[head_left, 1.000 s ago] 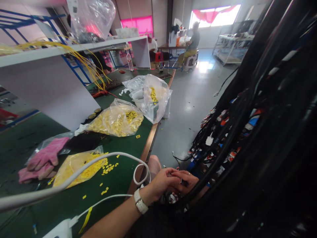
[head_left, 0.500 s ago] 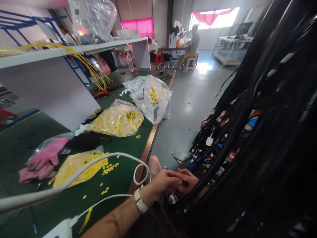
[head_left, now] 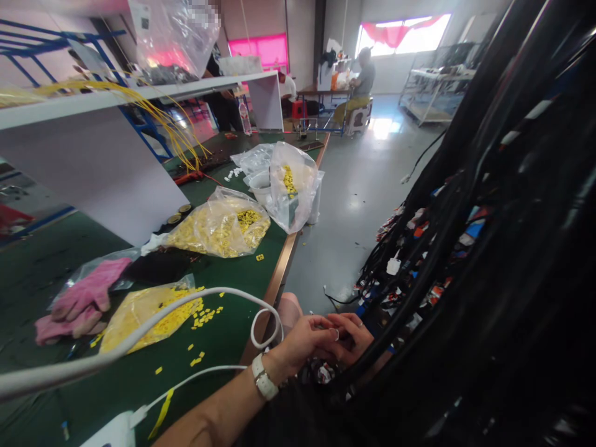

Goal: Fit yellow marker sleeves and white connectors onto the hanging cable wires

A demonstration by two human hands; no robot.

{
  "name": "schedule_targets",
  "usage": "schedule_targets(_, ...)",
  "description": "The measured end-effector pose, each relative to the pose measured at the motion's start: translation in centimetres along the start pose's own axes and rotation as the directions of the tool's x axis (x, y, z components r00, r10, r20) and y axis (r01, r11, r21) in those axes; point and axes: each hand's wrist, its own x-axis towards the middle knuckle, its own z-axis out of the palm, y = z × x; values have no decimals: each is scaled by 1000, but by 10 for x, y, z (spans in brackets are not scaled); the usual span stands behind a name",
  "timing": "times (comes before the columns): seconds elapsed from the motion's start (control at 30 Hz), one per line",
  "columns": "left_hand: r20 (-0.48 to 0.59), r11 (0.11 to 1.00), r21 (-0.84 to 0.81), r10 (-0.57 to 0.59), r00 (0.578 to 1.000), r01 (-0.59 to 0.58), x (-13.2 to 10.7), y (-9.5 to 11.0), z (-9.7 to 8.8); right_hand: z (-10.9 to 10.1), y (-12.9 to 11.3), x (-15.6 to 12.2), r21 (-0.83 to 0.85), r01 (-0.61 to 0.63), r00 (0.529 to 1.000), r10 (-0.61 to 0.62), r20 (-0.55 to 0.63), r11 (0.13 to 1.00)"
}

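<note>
My left hand (head_left: pixel 308 338), with a white-strapped watch (head_left: pixel 264 377) on its wrist, is closed, fingers bent against those of my right hand. My right hand (head_left: pixel 354 338) is closed too, its fingertips meeting the left ones. Whatever they pinch is too small or too hidden to make out. Black cable bundles (head_left: pixel 419 279) hang close beside and over my right forearm. White, orange and blue connectors crowd their ends, among them a white connector (head_left: pixel 393 266). Below my hands more connectors (head_left: pixel 325 372) show in the dark.
Left stands a green-topped table (head_left: pixel 242 273) with bags of yellow parts (head_left: pixel 218 230), scattered yellow pieces (head_left: pixel 205 318) and pink gloves (head_left: pixel 88 298). A thick white cable (head_left: pixel 186 301) crosses in front. A raised shelf (head_left: pixel 139 93) stands behind; a person (head_left: pixel 365 77) sits farther off.
My left fingers have shifted slightly and the gap between the two hands has opened a little. In the background, a standing person behind the shelf has moved.
</note>
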Motion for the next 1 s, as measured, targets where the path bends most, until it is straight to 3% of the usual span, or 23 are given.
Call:
schedule_targets(0.1, -48, 1000, 0, 10, 999, -11, -1, 1, 0, 3, 6, 0, 61, -24, 1000, 25, -9, 998)
schedule_targets(0.5, -22, 998, 32, 60, 998, -60, -3, 4, 2, 6, 9, 2, 73, 46, 999, -44, -28, 996)
schedule_targets(0.77, -23, 997, 52, 64, 998, -63, -5, 6, 4, 11, 11, -2, 101, -15, 999, 18, -35, 995)
schedule_targets(1.0, -46, 997, 56, 63, 997, -60, -7, 6, 5, 12, 10, -3, 166, -62, 998, 57, 34, 984)
